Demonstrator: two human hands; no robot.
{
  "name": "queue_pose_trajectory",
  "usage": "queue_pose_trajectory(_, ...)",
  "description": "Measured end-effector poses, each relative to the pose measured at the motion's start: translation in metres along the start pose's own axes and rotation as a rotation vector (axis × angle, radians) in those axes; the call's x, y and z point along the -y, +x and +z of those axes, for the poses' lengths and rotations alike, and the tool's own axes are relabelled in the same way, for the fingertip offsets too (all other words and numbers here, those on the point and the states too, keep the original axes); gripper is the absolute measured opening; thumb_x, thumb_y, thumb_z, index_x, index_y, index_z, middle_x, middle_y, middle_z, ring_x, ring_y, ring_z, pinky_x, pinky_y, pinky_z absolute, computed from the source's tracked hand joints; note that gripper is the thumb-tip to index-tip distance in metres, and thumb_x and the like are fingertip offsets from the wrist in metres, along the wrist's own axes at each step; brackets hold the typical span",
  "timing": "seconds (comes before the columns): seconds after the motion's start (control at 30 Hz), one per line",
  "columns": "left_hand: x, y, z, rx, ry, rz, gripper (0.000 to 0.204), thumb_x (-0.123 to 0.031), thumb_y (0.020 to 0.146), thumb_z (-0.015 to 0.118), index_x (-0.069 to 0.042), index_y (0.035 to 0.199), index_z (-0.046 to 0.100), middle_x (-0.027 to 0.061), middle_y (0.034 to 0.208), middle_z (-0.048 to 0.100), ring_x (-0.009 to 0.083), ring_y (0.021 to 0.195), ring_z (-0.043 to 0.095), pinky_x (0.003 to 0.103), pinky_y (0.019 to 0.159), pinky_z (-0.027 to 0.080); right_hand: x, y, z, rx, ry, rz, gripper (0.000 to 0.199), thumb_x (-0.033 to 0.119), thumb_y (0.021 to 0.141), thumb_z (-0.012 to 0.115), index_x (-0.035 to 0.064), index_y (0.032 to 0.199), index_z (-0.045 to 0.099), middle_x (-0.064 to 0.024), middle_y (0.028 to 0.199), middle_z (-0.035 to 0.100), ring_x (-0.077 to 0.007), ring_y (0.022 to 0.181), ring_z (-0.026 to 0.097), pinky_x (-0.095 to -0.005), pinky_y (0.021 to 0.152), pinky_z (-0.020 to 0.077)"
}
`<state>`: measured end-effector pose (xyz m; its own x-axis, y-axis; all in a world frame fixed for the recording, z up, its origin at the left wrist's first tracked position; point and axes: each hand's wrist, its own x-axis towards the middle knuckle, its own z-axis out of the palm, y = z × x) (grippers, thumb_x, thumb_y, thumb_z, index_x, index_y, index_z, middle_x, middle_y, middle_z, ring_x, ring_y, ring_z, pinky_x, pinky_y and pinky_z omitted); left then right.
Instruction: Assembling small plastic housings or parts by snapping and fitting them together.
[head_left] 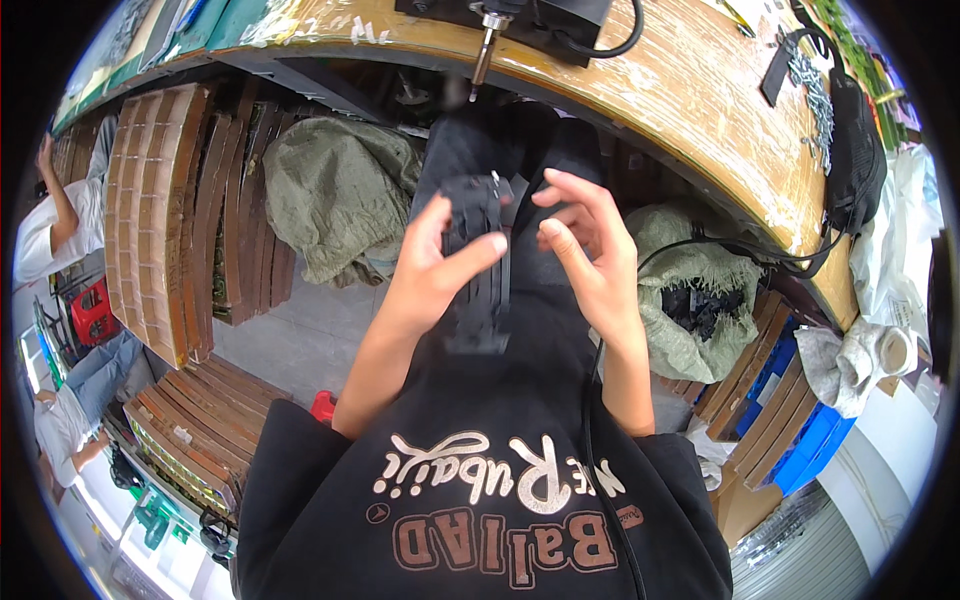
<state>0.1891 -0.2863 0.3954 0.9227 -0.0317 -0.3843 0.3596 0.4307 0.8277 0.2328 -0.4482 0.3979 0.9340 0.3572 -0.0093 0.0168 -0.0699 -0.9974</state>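
Note:
In front of my torso, my left hand [437, 262] grips a long black plastic part [482, 300], its thumb lying across the top face. The part is slightly smeared by motion, and its exact kind does not show. To its right, my right hand [592, 245] hovers apart from the part, fingers half bent and spread, with nothing visible between them. Beyond both hands a powered screwdriver [487, 55] points its bit downward at the bench edge.
The worn wooden bench [680, 75] curves across the top, with loose screws [812, 95] and a black pouch [857, 160] at right. An open sack [735, 345] of black parts stands right, another sack [335, 190] left. Stacked brown trays [150, 220] rise at left; people sit farther left.

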Motion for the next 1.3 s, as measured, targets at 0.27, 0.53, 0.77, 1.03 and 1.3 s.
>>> queue_pose_trajectory(0.27, -0.011, 0.039, 0.001, -0.204, 0.081, 0.201, 0.029, -0.003, 0.075, 0.059, 0.000, 0.102, 0.052, 0.0020, 0.087, 0.055, 0.0066, 0.078, 0.051, 0.022, 0.070, 0.043, 0.010, -0.012, 0.019, 0.217, 0.546, 0.593, 0.032, 0.002, 0.080, 0.055, 0.0012, 0.107, 0.037, -0.0073, 0.060, 0.052, -0.0145, 0.044, 0.053, -0.0233, 0.041, 0.0437)
queue_pose_trajectory(0.53, -0.023, 0.042, 0.004, -0.157, 0.067, 0.214, 0.027, -0.002, 0.075, 0.059, -0.001, 0.101, 0.052, 0.0016, 0.082, 0.054, 0.0048, 0.068, 0.051, 0.020, 0.059, 0.044, 0.014, -0.010, 0.022, 0.136, 0.626, 0.471, 0.029, 0.003, 0.079, 0.058, 0.0038, 0.099, 0.037, -0.0076, 0.060, 0.055, -0.0104, 0.044, 0.051, -0.0204, 0.039, 0.0395)
queue_pose_trajectory(0.77, -0.028, 0.038, 0.009, -0.167, 0.015, 0.169, 0.028, -0.003, 0.075, 0.059, -0.001, 0.102, 0.052, 0.0013, 0.080, 0.054, 0.0048, 0.066, 0.051, 0.020, 0.058, 0.044, 0.018, -0.012, 0.023, 0.124, 0.635, 0.460, 0.030, 0.003, 0.079, 0.058, 0.0041, 0.100, 0.037, -0.0073, 0.060, 0.055, -0.0095, 0.044, 0.050, -0.0198, 0.040, 0.0389)
queue_pose_trajectory(1.03, -0.027, 0.039, 0.011, -0.191, -0.023, 0.147, 0.028, -0.002, 0.075, 0.058, -0.002, 0.103, 0.052, 0.0012, 0.080, 0.054, 0.0047, 0.066, 0.050, 0.019, 0.058, 0.044, 0.019, -0.010, 0.021, 0.122, 0.632, 0.449, 0.029, 0.003, 0.079, 0.058, 0.0039, 0.099, 0.038, -0.0068, 0.060, 0.055, -0.0094, 0.045, 0.050, -0.0198, 0.041, 0.0386)
queue_pose_trajectory(1.3, -0.029, 0.041, 0.005, -0.186, 0.120, 0.227, 0.027, -0.003, 0.076, 0.058, -0.001, 0.102, 0.052, 0.0006, 0.081, 0.054, 0.0038, 0.067, 0.050, 0.019, 0.058, 0.043, 0.013, -0.008, 0.024, 0.149, 0.601, 0.482, 0.027, 0.000, 0.078, 0.056, 0.0019, 0.098, 0.039, -0.0076, 0.061, 0.054, -0.0115, 0.048, 0.051, -0.0203, 0.041, 0.0394)
